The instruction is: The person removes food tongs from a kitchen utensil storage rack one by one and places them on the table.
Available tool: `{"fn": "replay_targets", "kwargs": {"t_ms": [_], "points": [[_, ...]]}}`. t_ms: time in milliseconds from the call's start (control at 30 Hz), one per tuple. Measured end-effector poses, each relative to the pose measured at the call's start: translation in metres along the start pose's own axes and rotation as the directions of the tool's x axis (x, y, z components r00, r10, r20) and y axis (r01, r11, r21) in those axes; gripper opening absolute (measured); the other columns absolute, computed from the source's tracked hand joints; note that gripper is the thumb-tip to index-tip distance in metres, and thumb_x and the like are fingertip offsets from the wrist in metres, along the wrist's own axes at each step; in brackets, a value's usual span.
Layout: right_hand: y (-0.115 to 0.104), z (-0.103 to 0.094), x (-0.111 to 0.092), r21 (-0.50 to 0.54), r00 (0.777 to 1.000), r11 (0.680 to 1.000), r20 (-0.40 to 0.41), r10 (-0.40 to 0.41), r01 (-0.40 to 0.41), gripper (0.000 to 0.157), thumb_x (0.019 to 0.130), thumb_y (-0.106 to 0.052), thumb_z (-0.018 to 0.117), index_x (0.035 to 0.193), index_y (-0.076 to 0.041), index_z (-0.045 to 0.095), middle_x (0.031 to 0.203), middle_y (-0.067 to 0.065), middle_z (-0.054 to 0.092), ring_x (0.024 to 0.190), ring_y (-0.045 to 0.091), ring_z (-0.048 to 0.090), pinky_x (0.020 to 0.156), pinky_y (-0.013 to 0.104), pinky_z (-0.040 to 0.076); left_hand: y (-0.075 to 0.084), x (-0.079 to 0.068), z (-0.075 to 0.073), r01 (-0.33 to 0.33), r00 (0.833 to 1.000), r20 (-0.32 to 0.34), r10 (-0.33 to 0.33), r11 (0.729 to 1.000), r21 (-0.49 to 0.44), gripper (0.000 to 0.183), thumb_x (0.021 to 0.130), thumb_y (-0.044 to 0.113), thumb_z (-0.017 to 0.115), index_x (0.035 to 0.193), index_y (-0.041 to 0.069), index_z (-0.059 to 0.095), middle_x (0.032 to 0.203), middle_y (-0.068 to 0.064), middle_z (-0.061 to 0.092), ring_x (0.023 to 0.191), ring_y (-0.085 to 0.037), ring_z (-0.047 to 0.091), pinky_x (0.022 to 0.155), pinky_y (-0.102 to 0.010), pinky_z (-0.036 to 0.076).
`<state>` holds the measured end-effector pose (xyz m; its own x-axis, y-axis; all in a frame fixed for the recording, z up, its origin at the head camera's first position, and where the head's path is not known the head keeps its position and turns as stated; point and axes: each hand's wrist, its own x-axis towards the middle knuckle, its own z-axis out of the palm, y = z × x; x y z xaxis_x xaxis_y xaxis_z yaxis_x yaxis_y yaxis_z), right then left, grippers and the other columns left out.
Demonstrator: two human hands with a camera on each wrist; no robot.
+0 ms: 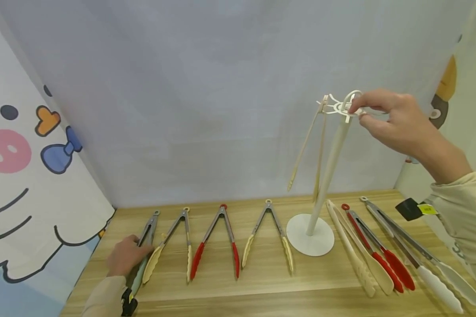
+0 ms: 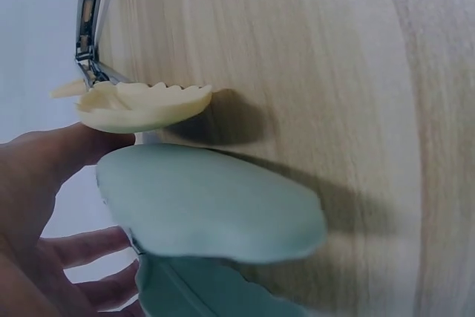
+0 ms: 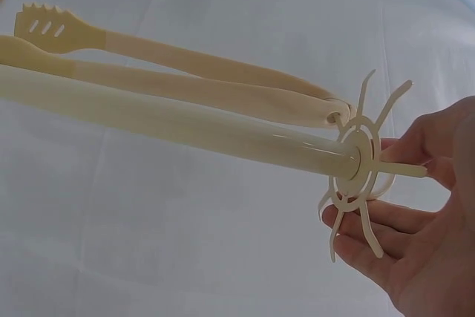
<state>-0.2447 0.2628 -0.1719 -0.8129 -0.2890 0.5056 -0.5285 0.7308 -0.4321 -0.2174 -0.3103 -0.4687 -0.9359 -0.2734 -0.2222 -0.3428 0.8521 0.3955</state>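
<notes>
At the table's left end my left hand [image 1: 128, 254] grips a pair of green-tipped tongs [image 1: 139, 276]. Up close, thumb and fingers stand on either side of the pale green heads [image 2: 208, 202]. My right hand [image 1: 400, 121] pinches the hooked top [image 1: 338, 107] of a white utensil stand [image 1: 328, 176]. From the right wrist, its fingers [image 3: 371, 239] reach around the ring of hooks [image 3: 369, 172]. A pair of cream tongs [image 1: 301, 154] hangs from one hook, heads down.
Beside the green pair lie cream-tipped tongs [image 1: 154, 262], red-tipped tongs [image 1: 197, 259] and another cream-tipped pair [image 1: 287, 253], all spread. Right of the round base [image 1: 309, 246] are cream tongs [image 1: 355, 257], red tongs [image 1: 396, 264] and white-tipped tongs [image 1: 440, 286]. A grey curtain [image 1: 182, 110] stands behind.
</notes>
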Motion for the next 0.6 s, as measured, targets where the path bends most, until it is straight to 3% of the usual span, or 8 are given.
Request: {"fn": "replay_targets", "kwargs": {"t_ms": [100,200,367,467,600], "points": [[0.000,-0.001,0.000,-0.013,1.000,1.000,0.003,-0.012,0.012,0.023,0.092,-0.007,0.046,0.104,-0.009,0.065,0.123,0.010,0.059,0.117,0.036,0.050,0.095,0.054,0.037,0.001,-0.001,-0.001,-0.001,1.000,0.010,0.001,1.000,0.002,0.063,0.079,0.047,0.066,0.113,-0.005,0.055,0.086,-0.020,0.061,0.064,-0.025,0.053,0.050,-0.036,0.041],[0.000,-0.001,0.001,-0.023,1.000,1.000,0.009,-0.019,0.019,0.023,0.092,-0.007,0.046,0.104,-0.008,0.066,0.123,0.012,0.059,0.117,0.037,0.049,0.095,0.055,0.037,0.004,-0.002,-0.004,-0.019,1.000,0.007,0.019,1.000,-0.004,0.062,0.081,0.041,0.065,0.118,-0.007,0.052,0.098,-0.027,0.060,0.070,-0.028,0.055,0.052,-0.038,0.042],[-0.002,-0.002,0.001,-0.044,1.000,0.999,0.022,0.003,-0.002,0.023,0.092,-0.008,0.046,0.104,-0.008,0.066,0.124,0.016,0.057,0.115,0.040,0.047,0.092,0.058,0.035,0.016,-0.008,-0.009,-0.109,0.992,-0.076,0.103,0.992,-0.068,0.055,0.085,0.029,0.058,0.125,-0.009,0.048,0.116,-0.035,0.051,0.087,-0.040,0.056,0.060,-0.047,0.046],[-0.003,-0.003,0.001,-0.054,0.999,0.998,0.024,0.024,-0.023,0.023,0.093,-0.010,0.045,0.104,-0.008,0.066,0.122,0.018,0.057,0.114,0.038,0.043,0.086,0.058,0.031,0.028,-0.008,-0.010,-0.192,0.971,-0.170,0.167,0.971,-0.143,0.048,0.089,0.027,0.058,0.124,-0.005,0.052,0.114,-0.030,0.053,0.095,-0.040,0.054,0.067,-0.049,0.046],[-0.006,-0.002,0.002,-0.064,1.000,0.998,0.004,0.020,-0.020,0.020,0.095,-0.020,0.052,0.100,-0.008,0.067,0.114,0.017,0.059,0.111,0.036,0.044,0.084,0.057,0.030,0.046,-0.008,-0.013,-0.314,0.925,-0.294,0.241,0.921,-0.232,0.037,0.089,0.023,0.060,0.118,0.000,0.061,0.110,-0.021,0.058,0.094,-0.032,0.055,0.072,-0.044,0.046]]}}
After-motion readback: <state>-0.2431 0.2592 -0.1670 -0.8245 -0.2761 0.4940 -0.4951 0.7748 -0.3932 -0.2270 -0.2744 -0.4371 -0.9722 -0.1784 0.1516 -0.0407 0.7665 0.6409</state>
